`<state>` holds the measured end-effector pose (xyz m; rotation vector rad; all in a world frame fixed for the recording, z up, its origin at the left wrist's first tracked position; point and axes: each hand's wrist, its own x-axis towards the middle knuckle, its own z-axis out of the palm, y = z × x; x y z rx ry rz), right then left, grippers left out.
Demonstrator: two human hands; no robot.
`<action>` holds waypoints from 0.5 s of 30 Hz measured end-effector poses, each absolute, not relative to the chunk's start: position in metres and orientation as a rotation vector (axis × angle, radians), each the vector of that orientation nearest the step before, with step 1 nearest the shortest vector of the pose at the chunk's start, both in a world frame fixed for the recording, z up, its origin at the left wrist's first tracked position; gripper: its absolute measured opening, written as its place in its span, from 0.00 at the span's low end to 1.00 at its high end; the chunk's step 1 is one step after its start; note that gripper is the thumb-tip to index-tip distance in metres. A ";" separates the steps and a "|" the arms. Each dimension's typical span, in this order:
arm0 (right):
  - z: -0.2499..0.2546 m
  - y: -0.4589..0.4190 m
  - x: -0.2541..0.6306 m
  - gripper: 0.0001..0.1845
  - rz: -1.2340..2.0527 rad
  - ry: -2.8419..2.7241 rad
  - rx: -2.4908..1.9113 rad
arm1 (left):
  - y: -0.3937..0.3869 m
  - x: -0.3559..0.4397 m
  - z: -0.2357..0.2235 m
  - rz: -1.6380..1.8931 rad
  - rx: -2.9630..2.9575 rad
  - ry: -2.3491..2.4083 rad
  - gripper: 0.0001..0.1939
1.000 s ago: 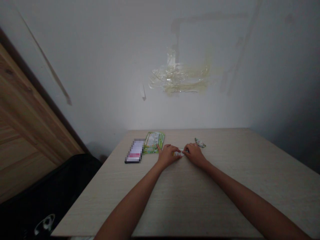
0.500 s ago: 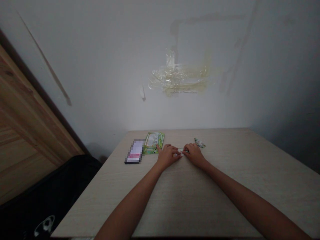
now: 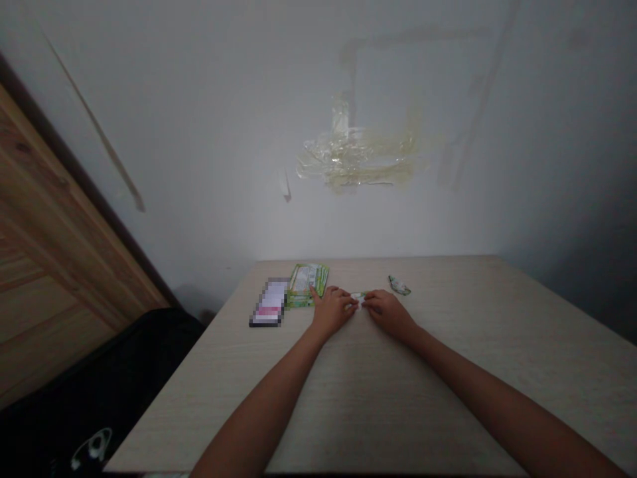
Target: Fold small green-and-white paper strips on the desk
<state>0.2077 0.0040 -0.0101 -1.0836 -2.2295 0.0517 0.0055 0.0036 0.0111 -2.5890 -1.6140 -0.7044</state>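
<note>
Between my hands lies a small flat white-and-green piece (image 3: 357,298), thin like paper or a wrapper; its exact kind does not show. My left hand (image 3: 332,311) holds its left side with the fingertips, the thumb angled out towards a stack of green-and-white printed packets (image 3: 307,280). On the other side, my right hand (image 3: 389,309) pinches the right edge, fingers bent together. Both hands rest low over the table, and the fingers cover much of the piece. Beyond my right hand sits a small folded green-and-white piece (image 3: 399,285).
A phone (image 3: 269,303) with a blurred screen lies left of the packets on the pale wooden table (image 3: 348,405). Behind the table rises a wall (image 3: 223,133) with peeling clear tape (image 3: 358,156). A black bag (image 3: 114,378) and wooden panel (image 3: 60,232) stand at the left.
My right hand has shifted slightly lower and flatter, showing more of the piece's white and green surface. My left hand stays nearly in place; the view has moved a little.
</note>
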 end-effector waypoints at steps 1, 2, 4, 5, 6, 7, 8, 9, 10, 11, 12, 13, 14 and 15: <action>-0.010 0.003 0.208 0.14 0.064 -2.230 -1.084 | 0.004 0.005 0.012 -0.700 -2.602 -1.618 0.10; -0.010 0.002 0.208 0.14 0.076 -2.226 -1.088 | 0.004 0.004 0.012 -0.699 -2.616 -1.622 0.10; -0.010 -0.001 0.209 0.14 0.089 -2.216 -1.106 | 0.005 0.003 0.013 -0.704 -2.647 -1.627 0.10; -0.010 -0.002 0.209 0.14 0.091 -2.217 -1.114 | 0.005 0.002 0.014 -0.705 -2.662 -1.628 0.10; -0.010 -0.003 0.209 0.15 0.089 -2.220 -1.119 | 0.006 0.001 0.014 -0.704 -2.675 -1.628 0.10; -0.010 -0.004 0.209 0.15 0.083 -2.226 -1.119 | 0.006 0.001 0.015 -0.701 -2.684 -1.624 0.10; -0.010 -0.005 0.210 0.15 0.075 -2.232 -1.116 | 0.006 0.001 0.015 -0.694 -2.690 -1.620 0.10; -0.010 -0.005 0.210 0.15 0.068 -2.237 -1.109 | 0.006 0.000 0.015 -0.684 -2.694 -1.618 0.11; -0.010 -0.005 0.209 0.15 0.062 -2.238 -1.103 | 0.006 0.000 0.016 -0.673 -2.696 -1.620 0.11; -0.010 -0.005 0.209 0.14 0.057 -2.236 -1.102 | 0.006 0.000 0.016 -0.663 -2.697 -1.625 0.11; -0.010 -0.005 0.209 0.14 0.053 -2.235 -1.104 | 0.006 0.000 0.016 -0.656 -2.699 -1.633 0.12; -0.009 -0.005 0.209 0.14 0.052 -2.236 -1.107 | 0.005 0.000 0.016 -0.654 -2.700 -1.640 0.12; -0.009 -0.005 0.208 0.14 0.051 -2.239 -1.110 | 0.005 0.001 0.016 -0.656 -2.700 -1.644 0.12; -0.008 -0.006 0.208 0.14 0.050 -2.244 -1.114 | 0.006 0.001 0.015 -0.662 -2.699 -1.643 0.13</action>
